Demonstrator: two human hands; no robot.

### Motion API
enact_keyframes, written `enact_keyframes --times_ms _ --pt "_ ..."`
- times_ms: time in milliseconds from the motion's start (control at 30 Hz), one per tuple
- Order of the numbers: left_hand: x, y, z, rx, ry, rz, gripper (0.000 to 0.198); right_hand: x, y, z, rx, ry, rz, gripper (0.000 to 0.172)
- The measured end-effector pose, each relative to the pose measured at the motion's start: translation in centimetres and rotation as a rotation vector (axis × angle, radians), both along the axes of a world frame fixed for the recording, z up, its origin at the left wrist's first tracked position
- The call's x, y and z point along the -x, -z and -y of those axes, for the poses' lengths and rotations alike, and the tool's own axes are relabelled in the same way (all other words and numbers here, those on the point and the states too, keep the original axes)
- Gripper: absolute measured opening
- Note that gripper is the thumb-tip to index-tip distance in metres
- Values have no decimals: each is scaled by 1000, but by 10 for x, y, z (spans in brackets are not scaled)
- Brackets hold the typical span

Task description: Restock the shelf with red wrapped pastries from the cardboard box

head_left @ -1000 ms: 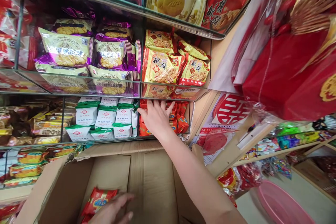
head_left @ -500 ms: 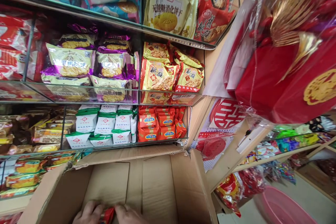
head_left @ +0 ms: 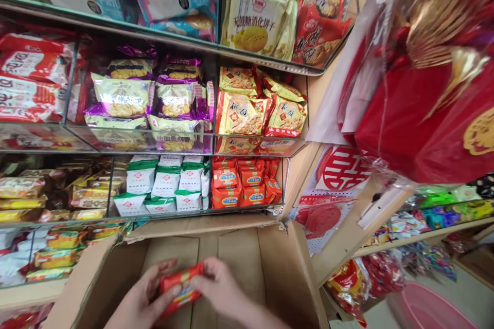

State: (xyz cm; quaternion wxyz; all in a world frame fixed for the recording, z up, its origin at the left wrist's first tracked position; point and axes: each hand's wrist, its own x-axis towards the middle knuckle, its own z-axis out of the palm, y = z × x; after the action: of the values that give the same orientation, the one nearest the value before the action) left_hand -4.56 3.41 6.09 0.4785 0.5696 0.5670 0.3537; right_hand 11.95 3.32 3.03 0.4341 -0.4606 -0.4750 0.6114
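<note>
Between my two hands is a small red snack packet with blue and yellow print, held tilted over an open cardboard box. My left hand grips its left end, thumb across the front. At the other end, my right hand pinches the wrapper with thumb and fingers. Both hands are a little blurred. Similar red packets sit stacked on the low glass shelf just beyond the box, beside white packets with green tops.
Above are shelves of purple-and-cream biscuit packs and yellow-red packs. Red decorations in clear plastic hang close on the right. A wooden post stands right of the shelves, and a pink basin is on the floor.
Both hands have risen from low inside the box, bringing the red packet up into fuller view. The camera has shifted slightly left, so the shelves appear further right.
</note>
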Motion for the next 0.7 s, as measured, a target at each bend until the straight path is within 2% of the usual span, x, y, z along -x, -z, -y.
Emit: enact_keyframes --times_ms 67,133,267,367,467,567,633,700 --pt "-15 -22 3 69 11 171 66 -15 -22 -2 -31 60 -124 33" --pt "-26 -39 6 92 16 278 63 -27 -41 -1 -73 119 -125 34" --pt "-42 -61 12 132 -24 429 58 -39 -63 7 -109 205 -106 35" --pt "-48 -64 12 145 -26 485 56 -40 -67 13 -122 227 -132 34" --pt "-49 -57 10 138 -19 464 54 -42 -66 18 -108 172 -195 35" --pt "-46 -54 11 -22 -126 323 54 -48 -63 21 -133 214 -230 34" --pt "-44 -59 17 -131 -214 236 48 -52 -60 22 -135 302 -225 29" --pt "-44 -71 30 -149 -203 250 39 -55 -56 24 -96 356 -216 31"
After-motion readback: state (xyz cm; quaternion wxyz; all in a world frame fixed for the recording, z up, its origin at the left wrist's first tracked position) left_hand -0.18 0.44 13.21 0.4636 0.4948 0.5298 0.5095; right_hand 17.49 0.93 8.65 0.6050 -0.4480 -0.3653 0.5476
